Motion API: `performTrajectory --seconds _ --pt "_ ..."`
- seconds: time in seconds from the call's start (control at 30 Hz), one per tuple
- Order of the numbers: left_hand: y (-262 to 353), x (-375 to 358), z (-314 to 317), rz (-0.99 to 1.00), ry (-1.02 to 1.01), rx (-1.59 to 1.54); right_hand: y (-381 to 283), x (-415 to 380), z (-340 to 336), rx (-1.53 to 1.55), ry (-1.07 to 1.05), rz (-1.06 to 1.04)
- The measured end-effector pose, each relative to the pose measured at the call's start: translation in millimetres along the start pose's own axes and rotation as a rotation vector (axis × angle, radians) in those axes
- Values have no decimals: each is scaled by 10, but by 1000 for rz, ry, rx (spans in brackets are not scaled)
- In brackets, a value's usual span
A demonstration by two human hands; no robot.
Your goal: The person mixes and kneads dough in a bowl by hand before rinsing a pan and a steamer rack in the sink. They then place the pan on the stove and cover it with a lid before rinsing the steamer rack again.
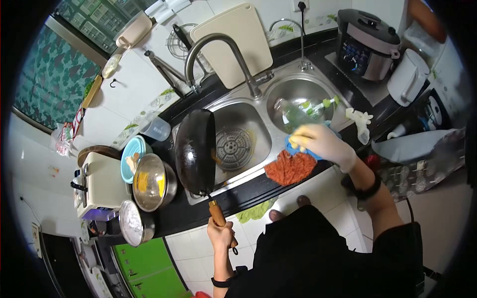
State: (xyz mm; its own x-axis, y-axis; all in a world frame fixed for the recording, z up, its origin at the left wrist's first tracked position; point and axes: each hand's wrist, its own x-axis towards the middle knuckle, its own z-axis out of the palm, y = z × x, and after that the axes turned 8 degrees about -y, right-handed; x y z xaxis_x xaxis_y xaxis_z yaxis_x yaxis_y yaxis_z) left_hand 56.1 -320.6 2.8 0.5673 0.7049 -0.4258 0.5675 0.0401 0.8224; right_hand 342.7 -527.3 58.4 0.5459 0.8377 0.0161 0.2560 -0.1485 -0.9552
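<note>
My left hand (221, 235) is wrapped around the wooden handle of a black wok (195, 153). The wok is tipped on its side over the left sink basin (256, 126), its dark underside facing left. My right hand (320, 141), in a pale glove, is at the sink's front edge with its fingers curled on a blue cloth (289, 145). Right beneath it an orange-red cloth (290, 169) lies over the counter edge. A clear green-tinted bottle (293, 114) with a green-and-white pump lies in the right basin (278, 89).
A faucet (218, 37) arches over the sink. Metal bowls (151, 181) and a turquoise basin (130, 159) stand at left. A pressure cooker (365, 44), a white kettle (407, 77) and a spare glove (361, 124) are at right. A green cloth (256, 211) is below the counter edge.
</note>
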Motion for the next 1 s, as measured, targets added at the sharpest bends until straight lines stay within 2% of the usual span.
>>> performTrajectory --seconds 0.03,0.1,0.17,0.2,0.3,0.43,0.5,0.53,0.57,0.63,0.83,0.93,1.0 --pt "18 12 24 2 -5 -5 24 204 -102 -171 -14 -18" --pt "116 70 46 8 -53 -52 77 601 -277 -266 -91 95" --pt "208 121 53 -3 -121 -123 284 1029 -437 -274 -134 114" --pt "352 132 83 -26 -147 -182 343 1226 -497 -440 -113 102" --pt "564 117 202 -37 -155 -324 634 1789 -645 -653 -91 -16" --pt "862 15 329 -32 -203 -561 853 2428 -847 -599 -229 -33" --pt "994 -27 282 -31 -239 -627 1205 2755 -983 -185 -286 143" --pt "1070 -54 251 -17 -293 -678 1320 2860 -1087 -336 -320 167" --pt "1139 -83 240 -22 -306 -729 1328 2779 -1072 -310 -204 181" --pt "1246 -129 211 -48 -355 -823 1285 2750 -1043 -323 -196 154" --pt "1225 -203 114 -171 -572 -1288 928 2051 -1159 16 -401 99" --pt "1049 -213 157 -223 -642 -1442 763 1616 -1204 45 -422 49" --pt "955 -193 109 -260 -662 -1426 704 1336 -1249 118 -442 58"
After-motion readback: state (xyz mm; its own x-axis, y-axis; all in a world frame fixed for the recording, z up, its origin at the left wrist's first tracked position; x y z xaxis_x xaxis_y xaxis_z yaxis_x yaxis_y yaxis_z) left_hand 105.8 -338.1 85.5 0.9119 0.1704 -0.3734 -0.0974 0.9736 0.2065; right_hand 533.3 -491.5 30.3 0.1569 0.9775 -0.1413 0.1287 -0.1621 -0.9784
